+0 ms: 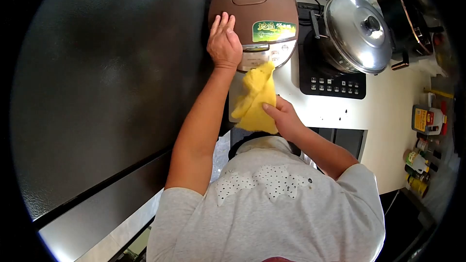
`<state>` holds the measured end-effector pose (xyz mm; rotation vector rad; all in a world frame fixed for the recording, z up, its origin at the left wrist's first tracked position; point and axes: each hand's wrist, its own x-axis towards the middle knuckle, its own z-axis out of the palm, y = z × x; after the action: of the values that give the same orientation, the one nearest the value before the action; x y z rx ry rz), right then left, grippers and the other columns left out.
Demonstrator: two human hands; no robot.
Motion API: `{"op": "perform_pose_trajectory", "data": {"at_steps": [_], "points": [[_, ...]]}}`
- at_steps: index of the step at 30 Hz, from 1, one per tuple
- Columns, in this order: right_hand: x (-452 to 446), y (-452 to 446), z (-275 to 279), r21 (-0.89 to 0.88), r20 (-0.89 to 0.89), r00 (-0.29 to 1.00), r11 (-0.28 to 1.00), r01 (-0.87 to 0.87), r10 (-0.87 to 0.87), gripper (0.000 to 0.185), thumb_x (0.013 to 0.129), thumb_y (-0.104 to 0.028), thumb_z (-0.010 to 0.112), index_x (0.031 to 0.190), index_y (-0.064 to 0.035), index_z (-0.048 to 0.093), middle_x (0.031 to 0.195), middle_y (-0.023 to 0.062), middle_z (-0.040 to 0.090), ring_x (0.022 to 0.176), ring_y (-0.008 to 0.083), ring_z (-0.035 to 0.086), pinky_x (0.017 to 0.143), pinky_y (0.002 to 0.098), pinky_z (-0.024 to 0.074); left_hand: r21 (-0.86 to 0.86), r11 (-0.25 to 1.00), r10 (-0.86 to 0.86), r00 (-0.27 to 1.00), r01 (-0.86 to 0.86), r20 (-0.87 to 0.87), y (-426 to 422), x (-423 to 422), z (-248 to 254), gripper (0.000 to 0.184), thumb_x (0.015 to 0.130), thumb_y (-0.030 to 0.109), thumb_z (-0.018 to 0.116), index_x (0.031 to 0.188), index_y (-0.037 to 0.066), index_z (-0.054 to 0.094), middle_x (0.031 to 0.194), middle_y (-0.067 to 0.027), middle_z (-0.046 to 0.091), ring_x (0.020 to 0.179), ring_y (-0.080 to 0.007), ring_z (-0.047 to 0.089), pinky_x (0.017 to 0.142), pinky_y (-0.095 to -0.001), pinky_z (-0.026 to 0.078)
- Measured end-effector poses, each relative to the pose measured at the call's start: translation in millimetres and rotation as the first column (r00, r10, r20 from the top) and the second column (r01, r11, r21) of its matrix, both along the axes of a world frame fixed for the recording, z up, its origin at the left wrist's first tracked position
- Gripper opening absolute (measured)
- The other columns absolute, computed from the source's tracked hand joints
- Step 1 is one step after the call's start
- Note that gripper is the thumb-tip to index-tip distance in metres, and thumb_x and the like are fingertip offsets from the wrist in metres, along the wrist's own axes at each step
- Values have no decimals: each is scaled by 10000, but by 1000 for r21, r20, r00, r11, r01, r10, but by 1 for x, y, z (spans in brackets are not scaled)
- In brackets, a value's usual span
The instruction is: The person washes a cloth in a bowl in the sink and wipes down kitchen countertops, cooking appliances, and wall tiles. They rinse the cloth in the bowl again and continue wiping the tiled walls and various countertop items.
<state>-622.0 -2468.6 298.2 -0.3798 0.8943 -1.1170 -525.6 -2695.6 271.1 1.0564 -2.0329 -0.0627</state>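
A brown rice cooker [272,7] with a green label stands on the white counter near the back. My left hand [224,42] lies flat on the left side of its lid, fingers stretched out. In front of the cooker's silver control panel, a yellow cloth [257,104] hangs from my right hand [283,116], which pinches it between thumb and fingers. The cloth's upper end reaches the lower edge of the panel; whether it touches, I cannot tell.
Right of the cooker, a steel pot [357,34] with a glass-like shiny lid sits on a black induction cooktop [335,86]. A black pot [410,29] stands farther right. Several bottles [427,119] line the counter's right side. A tall dark panel [107,77] borders the left.
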Motion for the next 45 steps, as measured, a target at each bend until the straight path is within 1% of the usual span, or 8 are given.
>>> {"op": "perform_pose_trajectory", "data": {"at_steps": [4,6,10,14,17,29,34,45], "points": [[1,4,-18,-358,-146,988,934,-15,-40,241,907,-20,507,1119,-54,617,1143,69,621,1147,185,535,1011,390,381,12,998,-63,987,65,-149,-1,6,-3,424,914,164,313,1080,25,677,1230,-145,597,1212,-337,496,1042,-380,370],[-10,-13,-27,-617,-760,621,517,-594,-194,384,803,50,537,1118,-142,645,1220,61,605,1305,259,417,1089,486,272,24,998,-54,991,57,-124,0,5,-3,442,927,168,287,1094,26,671,1238,-141,594,1218,-328,493,1048,-380,361],[-15,2,-105,-218,-964,122,442,-870,-235,446,699,-2,592,1120,-141,646,1354,74,499,1343,295,346,1118,501,243,45,998,-31,995,35,-90,-1,3,1,471,945,167,245,1116,26,660,1249,-134,590,1226,-311,491,1059,-378,344],[9,2,-123,-214,-965,253,765,-608,-68,426,744,-103,612,1165,-37,605,1366,161,459,1312,337,363,1107,448,275,51,999,-12,996,17,-90,0,4,1,454,930,150,268,1101,19,667,1246,-135,592,1222,-315,494,1057,-378,346],[49,-17,-142,74,-917,-351,786,-614,-187,498,849,-222,544,1245,78,507,1346,230,437,1331,356,307,1087,405,281,59,998,-20,994,26,-103,0,3,1,445,927,147,278,1097,17,669,1242,-142,593,1214,-317,501,1050,-381,354],[82,-101,-189,-72,-967,-164,828,-556,-195,534,890,-314,501,1310,13,453,1367,163,425,1294,325,359,1081,432,276,24,999,-29,997,30,-70,-2,3,-1,427,926,144,303,1093,3,670,1232,-158,596,1203,-318,511,1047,-380,354],[43,-32,-132,287,-898,-440,776,-561,14,651,885,-381,521,1388,4,369,1469,178,317,1390,305,242,1124,437,199,14,1000,-16,997,17,-79,-2,1,2,390,878,136,359,1063,15,680,1209,-157,607,1180,-327,527,1021,-386,392],[-52,-69,-144,351,-697,-707,916,-193,119,578,901,-305,447,1389,-8,358,1443,140,351,1365,255,278,1145,464,90,10,1000,-30,999,30,-37,-1,1,1,423,906,137,308,1091,8,667,1229,-153,598,1202,-320,512,1046,-381,358]]}}
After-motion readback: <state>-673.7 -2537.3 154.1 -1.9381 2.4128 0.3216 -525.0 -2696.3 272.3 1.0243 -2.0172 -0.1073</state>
